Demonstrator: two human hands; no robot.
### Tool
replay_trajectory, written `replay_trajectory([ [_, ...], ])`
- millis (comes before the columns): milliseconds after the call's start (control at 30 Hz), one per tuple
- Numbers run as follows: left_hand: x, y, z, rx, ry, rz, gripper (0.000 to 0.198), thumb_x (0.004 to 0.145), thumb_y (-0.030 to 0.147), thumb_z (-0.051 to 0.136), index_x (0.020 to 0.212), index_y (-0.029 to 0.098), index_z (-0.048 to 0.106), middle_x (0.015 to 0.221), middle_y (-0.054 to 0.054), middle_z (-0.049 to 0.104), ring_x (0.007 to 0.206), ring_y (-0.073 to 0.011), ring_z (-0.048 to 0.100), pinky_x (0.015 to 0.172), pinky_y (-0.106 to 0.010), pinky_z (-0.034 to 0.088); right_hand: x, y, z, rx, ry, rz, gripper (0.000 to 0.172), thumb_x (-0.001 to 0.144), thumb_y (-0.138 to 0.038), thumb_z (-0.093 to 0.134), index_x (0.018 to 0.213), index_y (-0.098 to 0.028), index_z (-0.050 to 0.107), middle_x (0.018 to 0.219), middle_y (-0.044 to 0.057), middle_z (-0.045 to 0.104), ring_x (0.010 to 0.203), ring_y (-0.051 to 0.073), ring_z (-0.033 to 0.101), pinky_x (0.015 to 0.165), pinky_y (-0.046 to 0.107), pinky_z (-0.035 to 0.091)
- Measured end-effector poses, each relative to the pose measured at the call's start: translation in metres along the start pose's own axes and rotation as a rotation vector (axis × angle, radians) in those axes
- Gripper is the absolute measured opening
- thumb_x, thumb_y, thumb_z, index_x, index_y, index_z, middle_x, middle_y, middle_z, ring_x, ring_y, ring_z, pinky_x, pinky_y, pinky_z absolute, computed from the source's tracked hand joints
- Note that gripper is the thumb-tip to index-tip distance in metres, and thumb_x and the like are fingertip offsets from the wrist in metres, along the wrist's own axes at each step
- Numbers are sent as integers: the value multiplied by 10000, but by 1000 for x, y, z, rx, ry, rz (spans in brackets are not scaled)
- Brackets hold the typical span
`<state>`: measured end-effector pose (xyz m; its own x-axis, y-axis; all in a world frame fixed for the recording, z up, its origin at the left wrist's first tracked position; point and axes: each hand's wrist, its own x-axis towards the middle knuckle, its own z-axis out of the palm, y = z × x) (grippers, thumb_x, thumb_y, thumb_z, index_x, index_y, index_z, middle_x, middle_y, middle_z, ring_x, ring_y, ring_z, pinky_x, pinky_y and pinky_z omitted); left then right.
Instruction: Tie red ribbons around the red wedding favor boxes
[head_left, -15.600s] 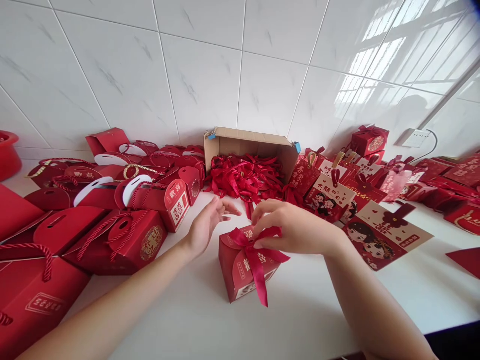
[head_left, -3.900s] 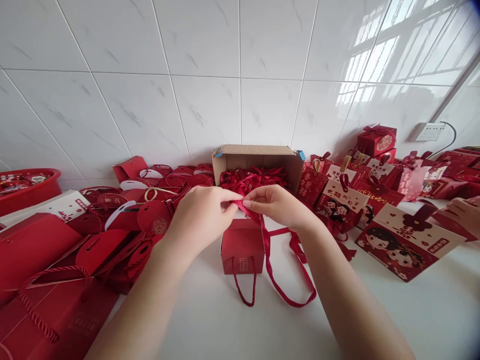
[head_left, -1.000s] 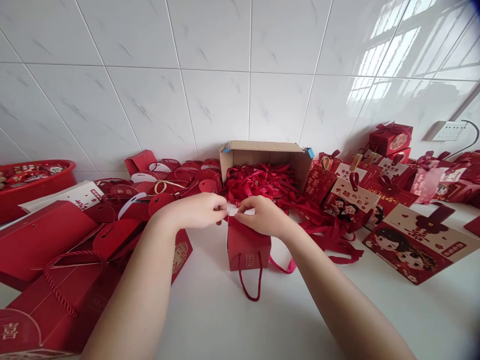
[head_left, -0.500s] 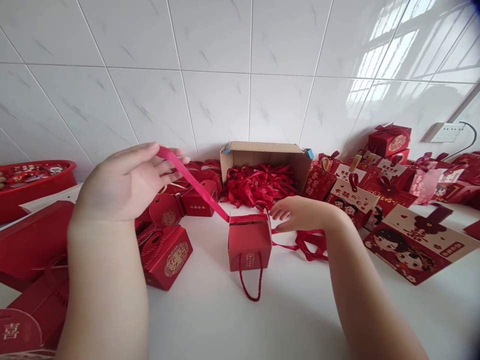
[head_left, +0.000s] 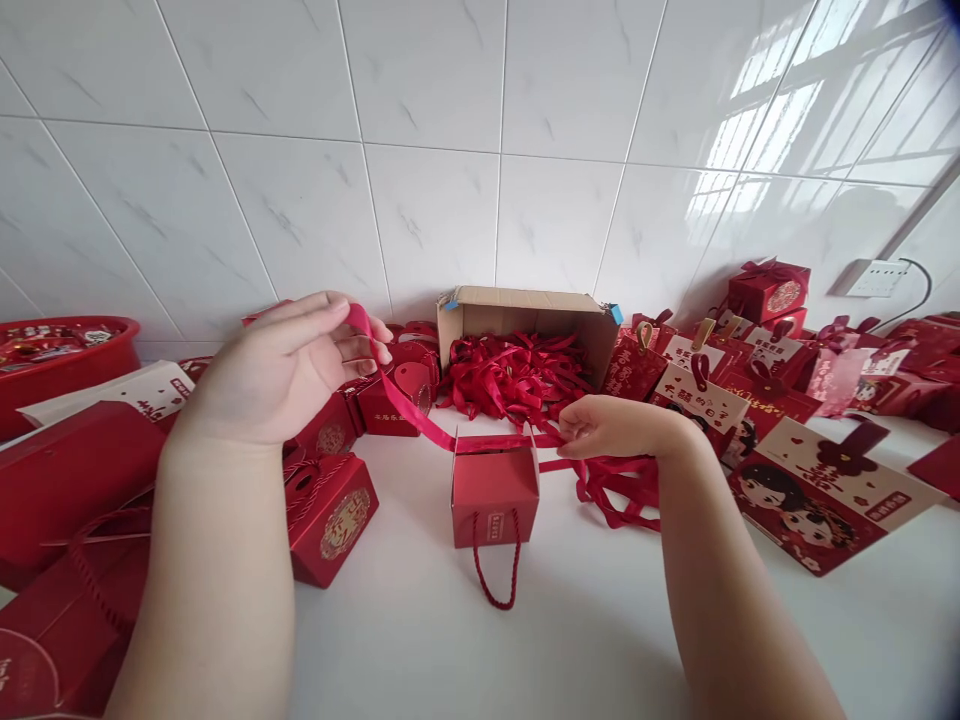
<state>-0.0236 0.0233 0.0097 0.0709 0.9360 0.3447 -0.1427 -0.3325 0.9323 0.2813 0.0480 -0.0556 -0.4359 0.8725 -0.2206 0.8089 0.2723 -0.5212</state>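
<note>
A small red gift box [head_left: 495, 495] stands upright on the white table, with a dark red rope handle [head_left: 496, 604] hanging at its front. A red ribbon [head_left: 412, 412] runs across the top of the box. My left hand [head_left: 300, 365], raised to the left of the box, holds one end of the ribbon between thumb and fingers. Just right of the box, my right hand [head_left: 600, 425] pinches the ribbon's other side. More loose red ribbon [head_left: 615, 490] lies on the table below the right hand.
A cardboard box [head_left: 529, 297] full of red ribbons stands against the tiled wall. Several red gift boxes [head_left: 341, 520] sit on the left, near a red basin [head_left: 30, 390]. On the right are several printed gift boxes [head_left: 817, 495]. A power strip [head_left: 870, 278] is on the wall.
My right hand has closed on the ribbon at the right of the box. My left hand has shifted slightly right, and the ribbon between it and the box now sags.
</note>
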Motion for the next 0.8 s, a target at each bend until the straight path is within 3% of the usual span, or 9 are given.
replay_trajectory([
  [133, 1, -2, -2, 53, 0, -24, 242, 872, 135, 446, 674, 141, 585, 681, -63, 609, 625, -146, 546, 521, -232, 402, -6, 3, -6, 34, 17, -3, 59, 693, -219, 603, 745, -202, 581, 657, -29, 530, 553, 101, 417, 510, 237, 310],
  [233, 2, -2, -4, 56, -2, 0, 247, 869, 138, 454, 666, 135, 593, 643, -54, 582, 642, -143, 537, 513, -222, 389, -11, 2, -10, 12, 24, 57, 104, 741, -298, 595, 745, -197, 620, 654, -13, 541, 556, 109, 432, 522, 249, 317],
  [333, 2, -1, -6, 52, 4, 40, 232, 859, 127, 470, 662, 126, 593, 634, -51, 583, 632, -140, 545, 521, -225, 398, -20, 2, -14, -15, 41, 171, 320, 780, -429, 580, 580, -181, 547, 526, -23, 413, 466, 90, 320, 476, 270, 244],
  [433, 2, -1, -8, 29, 28, 59, 213, 859, 120, 478, 669, 128, 573, 652, -51, 600, 641, -142, 567, 534, -226, 406, -31, 4, -19, 29, 175, 213, 463, 795, -534, 567, 511, -183, 462, 479, -35, 322, 433, 77, 231, 451, 282, 195],
  [533, 2, -2, -8, 17, 18, 55, 212, 870, 132, 472, 682, 133, 570, 659, -51, 608, 637, -142, 569, 540, -229, 415, -39, 5, -21, 223, 322, 77, 417, 790, -571, 588, 606, -197, 594, 539, -3, 465, 471, 100, 358, 466, 278, 283],
  [633, 5, -5, -7, -13, -7, 60, 210, 874, 161, 483, 691, 138, 584, 661, -51, 600, 652, -142, 561, 534, -220, 420, -37, 8, -21, 510, 473, -114, 328, 767, -546, 649, 823, -235, 734, 825, 48, 680, 753, 176, 591, 649, 272, 446],
  [733, 7, -10, -6, -41, -9, 66, 209, 864, 191, 518, 680, 139, 601, 672, -50, 580, 670, -139, 555, 539, -207, 437, -30, 10, -19, 739, 556, -253, 294, 785, -493, 661, 899, -243, 765, 1016, 54, 715, 1006, 217, 610, 858, 293, 469],
  [800, 9, -13, -4, -57, -4, 77, 198, 849, 196, 553, 668, 138, 609, 687, -43, 564, 667, -131, 552, 556, -201, 458, -26, 9, -18, 834, 560, -338, 277, 806, -461, 649, 888, -228, 774, 1020, 66, 721, 1029, 219, 611, 897, 310, 473],
])
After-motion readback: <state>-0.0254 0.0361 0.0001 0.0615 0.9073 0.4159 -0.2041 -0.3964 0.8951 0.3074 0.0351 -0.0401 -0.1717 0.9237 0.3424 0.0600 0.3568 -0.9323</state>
